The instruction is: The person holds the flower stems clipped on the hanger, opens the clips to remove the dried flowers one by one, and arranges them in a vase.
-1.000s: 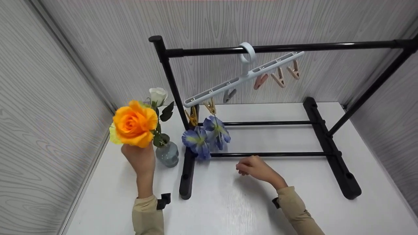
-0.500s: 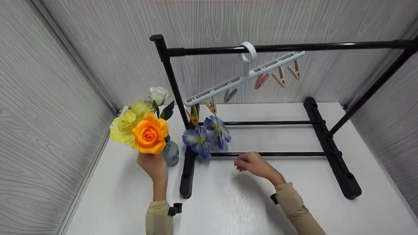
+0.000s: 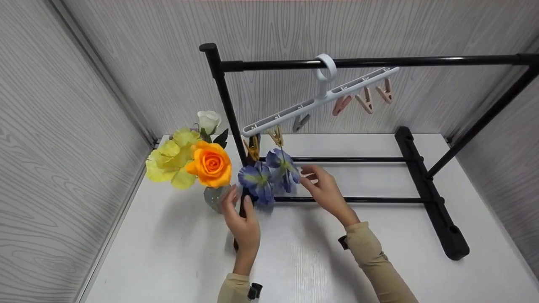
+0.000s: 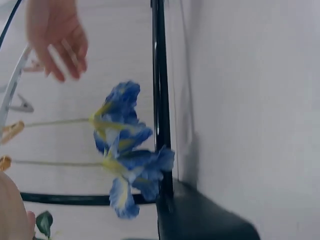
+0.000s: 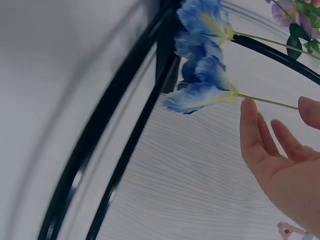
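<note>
Two blue artificial irises [image 3: 257,181] [image 4: 117,120] hang bloom-down by their stems from yellow clothespins [image 3: 276,136] on a white clip hanger [image 3: 290,112]. My right hand [image 3: 326,191] is beside the right bloom, fingers bent but apart. In the right wrist view a fingertip of the right hand [image 5: 280,170] is close to one stem [image 5: 270,101]; whether it touches I cannot tell. My left hand [image 3: 242,223], thumb and fingers spread, holds nothing in front of the glass vase [image 3: 212,200]. An orange rose [image 3: 212,164] stands over that vase, its stem hidden.
Yellow flowers [image 3: 166,162] and a white rose [image 3: 209,122] crowd around the orange one. The hanger hooks over the top bar of a black rack [image 3: 421,61]. Further clothespins [image 3: 364,101] dangle at its right. Rack feet [image 3: 438,210] and lower bars [image 3: 379,200] lie along the white table.
My left hand has released the orange rose, now over the vase, and moved right. My right hand has lifted toward the blue irises, its fingers opening.
</note>
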A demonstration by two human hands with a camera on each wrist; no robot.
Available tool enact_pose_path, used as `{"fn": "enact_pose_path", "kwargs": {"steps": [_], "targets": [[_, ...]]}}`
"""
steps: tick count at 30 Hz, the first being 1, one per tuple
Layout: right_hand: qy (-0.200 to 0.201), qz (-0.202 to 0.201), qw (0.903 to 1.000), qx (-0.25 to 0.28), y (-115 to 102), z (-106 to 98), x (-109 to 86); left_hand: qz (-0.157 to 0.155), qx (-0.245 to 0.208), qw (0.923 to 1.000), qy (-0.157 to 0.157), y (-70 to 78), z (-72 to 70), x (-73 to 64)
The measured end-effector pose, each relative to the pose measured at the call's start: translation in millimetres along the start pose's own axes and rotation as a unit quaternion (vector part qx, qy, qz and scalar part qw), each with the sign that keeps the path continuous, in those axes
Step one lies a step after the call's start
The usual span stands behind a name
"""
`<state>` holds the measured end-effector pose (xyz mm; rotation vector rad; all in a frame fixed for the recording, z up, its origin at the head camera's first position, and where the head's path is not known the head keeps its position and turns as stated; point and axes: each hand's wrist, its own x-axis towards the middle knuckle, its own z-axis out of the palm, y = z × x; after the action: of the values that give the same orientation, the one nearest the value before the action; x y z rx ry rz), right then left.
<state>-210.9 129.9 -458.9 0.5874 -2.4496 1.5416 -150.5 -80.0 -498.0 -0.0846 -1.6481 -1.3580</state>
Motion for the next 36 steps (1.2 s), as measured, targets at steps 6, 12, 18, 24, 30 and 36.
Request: {"fn": "enact_pose_path", "kwargs": {"steps": [6,12,18,24,30,36], "targets": [[0.012,-0.035,0.9993,0.013,-14.4,8.6,23.0,-0.029,-0.017,0.9958,-0.085,4.4,13.6,-13.9],[-0.022,-0.037,0.9990,0.011,-15.9,22.6,40.1,-0.072,-0.020,0.9853,-0.154,4.5,17.3,-21.5],[-0.027,-0.038,0.9981,0.040,-12.2,30.9,41.2,-0.109,-0.013,0.9756,-0.190,5.2,17.8,-20.7],[-0.026,-0.075,0.9967,0.013,-12.7,34.5,34.0,-0.109,0.001,0.9752,-0.192,7.5,22.6,-14.2],[-0.028,-0.079,0.9965,0.009,-17.0,34.2,25.1,-0.115,0.008,0.9735,-0.198,7.3,32.7,-9.6],[-0.031,-0.080,0.9962,-0.012,-27.7,28.3,19.8,-0.106,-0.009,0.9756,-0.192,8.2,43.5,-4.3]]}}
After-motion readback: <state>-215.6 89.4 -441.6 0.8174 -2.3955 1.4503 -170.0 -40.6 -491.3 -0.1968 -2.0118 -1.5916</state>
